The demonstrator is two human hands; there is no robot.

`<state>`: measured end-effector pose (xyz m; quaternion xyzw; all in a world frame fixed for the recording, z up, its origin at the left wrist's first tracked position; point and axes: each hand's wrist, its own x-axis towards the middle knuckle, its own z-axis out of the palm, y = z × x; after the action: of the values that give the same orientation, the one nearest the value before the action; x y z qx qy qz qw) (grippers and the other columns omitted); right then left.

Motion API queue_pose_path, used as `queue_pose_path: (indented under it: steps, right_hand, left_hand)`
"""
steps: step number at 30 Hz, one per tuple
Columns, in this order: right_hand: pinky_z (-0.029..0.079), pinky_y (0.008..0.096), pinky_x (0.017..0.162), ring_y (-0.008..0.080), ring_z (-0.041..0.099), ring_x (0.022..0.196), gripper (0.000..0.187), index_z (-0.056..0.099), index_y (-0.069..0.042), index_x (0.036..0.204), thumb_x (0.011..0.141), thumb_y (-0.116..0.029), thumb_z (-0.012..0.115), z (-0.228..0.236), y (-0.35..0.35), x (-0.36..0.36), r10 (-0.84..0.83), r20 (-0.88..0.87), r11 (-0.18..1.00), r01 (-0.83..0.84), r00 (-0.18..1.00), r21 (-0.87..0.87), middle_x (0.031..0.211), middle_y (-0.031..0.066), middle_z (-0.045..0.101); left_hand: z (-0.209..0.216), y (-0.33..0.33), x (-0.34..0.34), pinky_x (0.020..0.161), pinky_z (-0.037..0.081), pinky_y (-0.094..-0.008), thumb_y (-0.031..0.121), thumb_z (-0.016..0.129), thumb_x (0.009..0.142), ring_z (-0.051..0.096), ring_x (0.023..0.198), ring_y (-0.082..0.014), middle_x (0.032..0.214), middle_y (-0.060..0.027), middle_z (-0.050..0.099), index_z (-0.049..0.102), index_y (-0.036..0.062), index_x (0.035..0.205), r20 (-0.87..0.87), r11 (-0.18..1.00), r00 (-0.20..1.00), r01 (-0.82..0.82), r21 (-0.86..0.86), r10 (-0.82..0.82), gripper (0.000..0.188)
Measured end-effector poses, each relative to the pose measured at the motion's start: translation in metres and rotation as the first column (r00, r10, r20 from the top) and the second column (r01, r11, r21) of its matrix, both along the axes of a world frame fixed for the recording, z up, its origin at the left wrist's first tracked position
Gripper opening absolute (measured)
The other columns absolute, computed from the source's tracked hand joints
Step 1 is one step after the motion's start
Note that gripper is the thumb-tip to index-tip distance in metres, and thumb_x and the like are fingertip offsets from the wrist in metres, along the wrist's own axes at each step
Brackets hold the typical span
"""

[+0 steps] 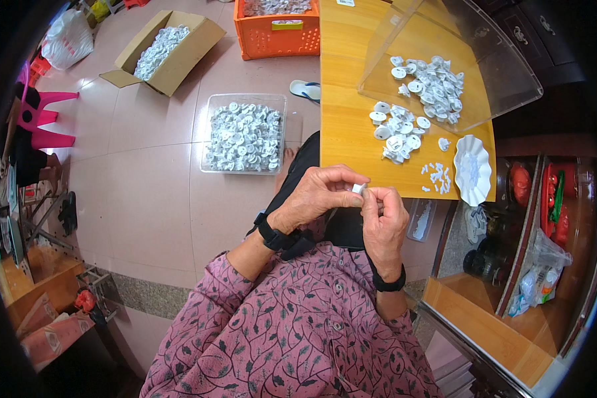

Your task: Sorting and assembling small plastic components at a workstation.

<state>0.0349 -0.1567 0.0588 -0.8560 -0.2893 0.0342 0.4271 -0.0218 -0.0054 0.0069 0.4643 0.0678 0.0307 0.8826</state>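
Between the fingertips of my left hand [322, 196] is a small white plastic part [359, 188], held above my lap near the table's front edge. My right hand [383, 222] meets it from the other side with thumb and forefinger pinched; whatever sits between them is too small or hidden to make out. On the yellow wooden table [345, 99] lie a near heap of round white plastic pieces [398, 136] and a bigger heap [441, 89] behind it. Closer to me are scattered tiny white pegs [438, 178], beside a white fluted dish [471, 189] with small pale bits in it.
A clear box [511, 96] lies on its side around the far heap. On the floor stand a clear bin [205, 156] full of white pieces, an open cardboard box [192, 56] and an orange crate [278, 40]. A shelf unit [491, 331] is at right, pink stool [53, 119] at left.
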Motion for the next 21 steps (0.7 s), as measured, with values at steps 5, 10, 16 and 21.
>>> queue_pose_path:
  steps: [5,10,16,21]
  right_hand:
    - [0.050,0.0288,0.059,0.0155,0.063,0.064,0.011,0.060,0.002,0.093,0.095,-0.009,0.061,-0.003,-0.002,0.000,0.008,-0.237,0.990,0.025,0.972,0.138,0.079,0.0102,0.065]
    - [0.052,0.0264,0.061,0.0127,0.064,0.066,0.013,0.061,0.002,0.096,0.097,-0.011,0.059,-0.001,-0.005,0.000,-0.002,-0.318,0.980,0.065,0.948,0.189,0.081,0.0096,0.067]
    - [0.051,0.0274,0.061,0.0139,0.063,0.065,0.012,0.061,0.002,0.095,0.096,-0.010,0.061,-0.010,-0.018,0.004,-0.083,-0.302,0.984,0.127,0.950,0.129,0.081,0.0098,0.065]
    - [0.050,0.0389,0.069,0.0320,0.062,0.081,0.008,0.060,0.002,0.099,0.093,-0.005,0.059,-0.023,-0.054,0.031,-0.217,0.168,0.965,0.237,0.962,-0.109,0.089,0.0163,0.060]
  left_hand:
    - [-0.004,0.002,-0.001,0.078,0.055,-0.0219,0.005,0.077,0.082,0.064,0.088,-0.0093,0.100,-0.0041,0.067,0.068,-0.0010,0.114,0.010,0.998,1.000,-0.014,0.058,0.013,0.034]
    - [0.000,0.002,-0.001,0.079,0.055,-0.0226,0.002,0.076,0.082,0.065,0.088,-0.0099,0.101,-0.0043,0.068,0.068,-0.0013,0.113,-0.016,0.996,1.000,-0.013,0.093,0.015,0.033]
    - [0.005,0.016,-0.007,0.082,0.055,-0.0270,-0.001,0.070,0.085,0.067,0.090,-0.0139,0.101,-0.0077,0.069,0.066,-0.0031,0.114,-0.075,0.980,0.984,-0.151,0.126,0.161,0.029]
    - [-0.022,0.068,-0.024,0.075,0.053,-0.0241,0.008,0.069,0.090,0.065,0.082,-0.0128,0.096,-0.0075,0.068,0.064,-0.0023,0.119,-0.161,0.882,0.876,-0.420,0.213,0.455,0.032]
